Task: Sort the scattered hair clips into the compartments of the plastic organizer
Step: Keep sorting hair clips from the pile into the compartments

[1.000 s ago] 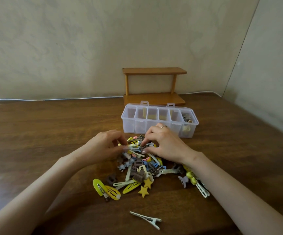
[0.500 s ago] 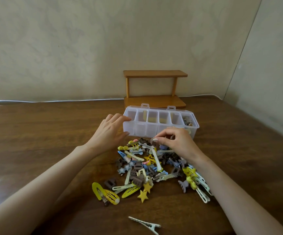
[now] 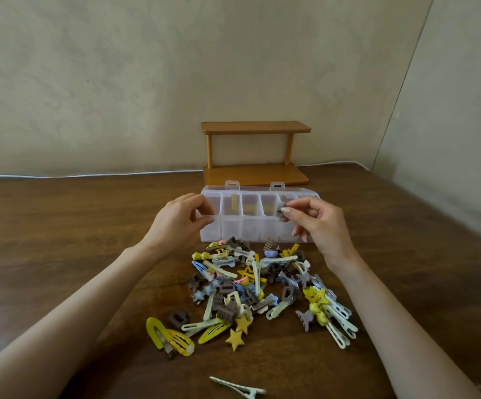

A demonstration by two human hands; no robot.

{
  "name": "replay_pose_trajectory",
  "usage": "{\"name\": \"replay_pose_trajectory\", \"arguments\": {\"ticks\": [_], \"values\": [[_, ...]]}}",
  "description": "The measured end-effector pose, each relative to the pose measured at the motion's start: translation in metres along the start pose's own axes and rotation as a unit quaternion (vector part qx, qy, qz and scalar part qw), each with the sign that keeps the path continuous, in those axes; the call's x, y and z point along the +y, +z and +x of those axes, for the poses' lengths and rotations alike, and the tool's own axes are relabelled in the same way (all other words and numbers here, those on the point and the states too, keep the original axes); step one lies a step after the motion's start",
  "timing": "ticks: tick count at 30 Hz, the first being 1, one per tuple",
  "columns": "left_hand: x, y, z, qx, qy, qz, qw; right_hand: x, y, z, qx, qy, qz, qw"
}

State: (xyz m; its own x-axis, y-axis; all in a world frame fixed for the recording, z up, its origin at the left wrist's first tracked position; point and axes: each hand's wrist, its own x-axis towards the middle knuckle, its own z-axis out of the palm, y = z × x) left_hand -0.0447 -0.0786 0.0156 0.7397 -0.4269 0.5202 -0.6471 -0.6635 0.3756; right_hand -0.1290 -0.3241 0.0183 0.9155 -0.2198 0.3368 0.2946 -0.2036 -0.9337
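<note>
The left hand (image 3: pixel 181 220) holds the left end of the clear plastic organizer (image 3: pixel 250 233); thumb on the front wall, other fingers curled over the top rim, so it's clamped on the box. The right hand (image 3: pixel 321 223) is up over the right part of the box; thumb & 1st finger are pinched on a small grey-brown clip (image 3: pixel 280 212); the other fingers hang loose & a bit apart. That clip is in the air, above the 4th or 5th slot from the left; can't tell which. The box sits on the brown wood table (image 3: pixel 60 240) w/ its lid open at the back; pale yellow stuff shows in some middle slots, too blurry to name. Just in front of the box is the pile of hair clips (image 3: pixel 258 283), all mixed: yellow, blue, brown, pale green; at its near left edge lie yellow snap clips (image 3: pixel 173 338), w/ a yellow star clip (image 3: pixel 235 338) beside them. A pale green long clip (image 3: pixel 239 388) lies alone, apart from the pile. Behind the box stands a small wooden shelf (image 3: pixel 255 126); a white cord (image 3: pixel 75 176) runs along the table's back edge.
</note>
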Motion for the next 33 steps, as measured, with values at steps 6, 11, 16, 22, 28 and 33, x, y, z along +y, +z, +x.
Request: {"name": "replay_pose_trajectory", "arguments": {"ticks": [6, 11, 16, 22, 28, 33], "values": [[-0.002, 0.001, 0.004, 0.012, -0.015, 0.007, 1.0, 0.008, -0.015, 0.009, 0.111, -0.015, -0.065, 0.992], [-0.001, 0.002, 0.005, 0.016, -0.022, 0.015, 1.0, 0.017, -0.014, 0.01, 0.135, -0.083, -0.225, 0.961], [0.001, 0.003, 0.005, 0.026, -0.036, 0.016, 0.999, 0.02, -0.014, 0.01, 0.14, -0.13, -0.291, 0.937], [0.0, 0.004, 0.004, 0.043, -0.054, -0.003, 0.998, 0.019, -0.006, 0.004, 0.001, -0.146, -0.305, 0.941], [-0.003, 0.003, 0.005, 0.048, -0.048, 0.025, 0.997, 0.024, 0.005, 0.001, -0.13, -0.155, -0.456, 0.866], [0.003, 0.004, 0.005, 0.055, 0.011, 0.05, 0.997, 0.024, 0.007, 0.0, -0.111, -0.148, -0.479, 0.858]]}}
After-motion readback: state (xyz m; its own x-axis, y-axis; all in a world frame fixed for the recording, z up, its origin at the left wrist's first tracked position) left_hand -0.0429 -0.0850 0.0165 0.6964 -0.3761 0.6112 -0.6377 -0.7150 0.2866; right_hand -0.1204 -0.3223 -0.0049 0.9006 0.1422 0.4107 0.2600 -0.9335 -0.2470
